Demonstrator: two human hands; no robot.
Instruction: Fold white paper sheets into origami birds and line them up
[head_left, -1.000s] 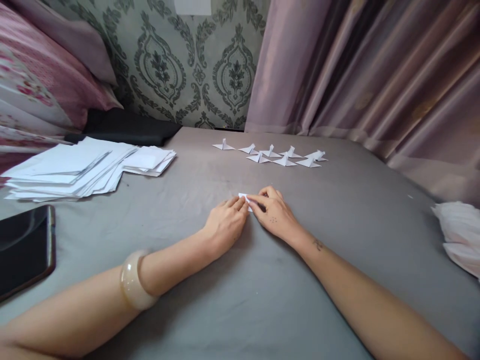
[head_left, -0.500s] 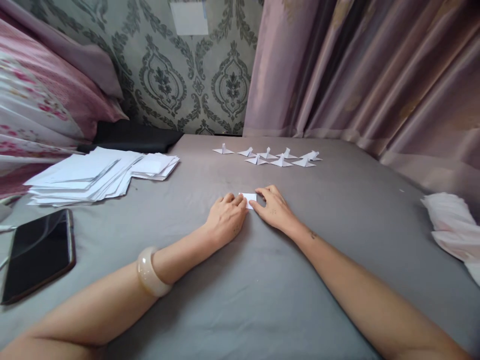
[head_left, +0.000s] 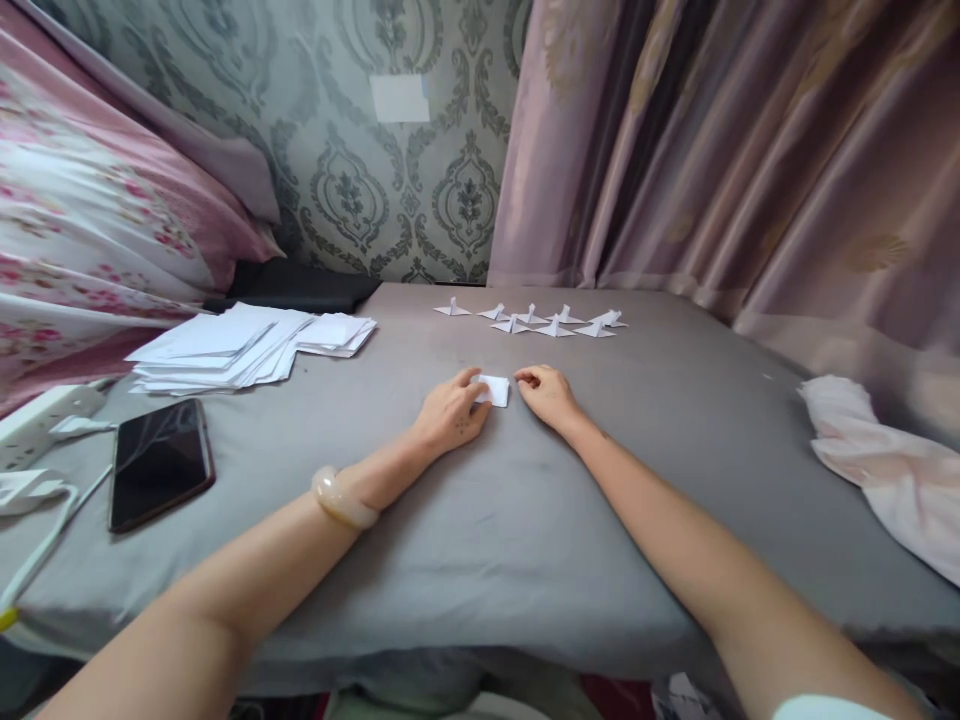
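A small folded white paper (head_left: 496, 390) lies on the grey cloth in the middle of the view. My left hand (head_left: 454, 408) has its thumb and fingers on the left end of this paper, gripping it. Just off the paper's right edge, my right hand (head_left: 546, 394) rests on the cloth with fingers curled together; whether anything is between its fingertips I cannot make out. Beyond both hands stand several folded paper birds (head_left: 555, 327) in two loose rows.
Stacks of white paper sheets (head_left: 217, 350) lie at the left, with a phone (head_left: 163, 465) and a white power strip (head_left: 45, 425) nearer me. Crumpled pale fabric (head_left: 885, 460) is at the right. Curtains (head_left: 675, 150) and a patterned wall (head_left: 435, 180) border the far side.
My right hand has moved off the paper to its right, and its fingers have drawn together. My left hand's thumb and fingers have spread on the paper's left end. The camera has tilted and shifted.
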